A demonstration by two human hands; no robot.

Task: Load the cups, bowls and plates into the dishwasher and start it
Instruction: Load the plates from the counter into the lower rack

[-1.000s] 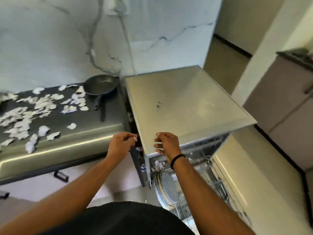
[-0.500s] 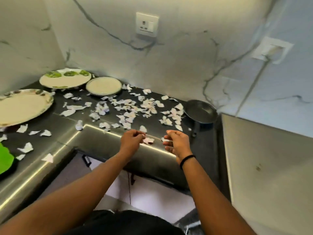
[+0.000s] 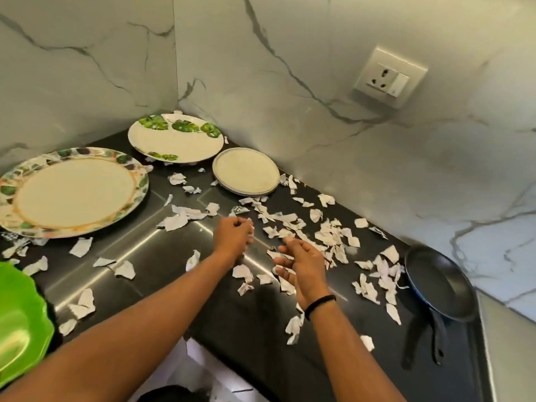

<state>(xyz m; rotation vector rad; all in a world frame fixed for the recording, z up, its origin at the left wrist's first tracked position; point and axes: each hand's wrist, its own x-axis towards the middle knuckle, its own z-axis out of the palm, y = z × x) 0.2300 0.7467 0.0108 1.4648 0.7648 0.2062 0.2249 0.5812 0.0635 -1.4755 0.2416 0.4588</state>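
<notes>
1. Three plates beyond the hands, toward the counter's back corner: small plain plate [image 3: 246, 171] straight ahead of the left hand, leaf-printed plate [image 3: 177, 138] just behind and left of it, big plate with a patterned rim [image 3: 71, 191] well off to the left.
2. Green plate [image 3: 17, 323] far left, nearer than the hands, cut by the picture's edge.
3. Left hand [image 3: 233, 237] out over the dark counter [image 3: 162, 256], fingers curled in, seemingly around a scrap of paper; exact pinch hard to tell.
4. Right hand [image 3: 301, 264] just beside it, apart from it, palm turned inward, fingers loosely bent, nothing gripped; black band on the wrist.
5. Torn paper scraps [image 3: 327, 236] scattered under and all round both hands, thickest to the right.
6. Dark frying pan [image 3: 439, 282] well right of the right hand, handle pointing toward the near edge.
7. Wall socket [image 3: 388, 78] up on the marble wall, above and right.
</notes>
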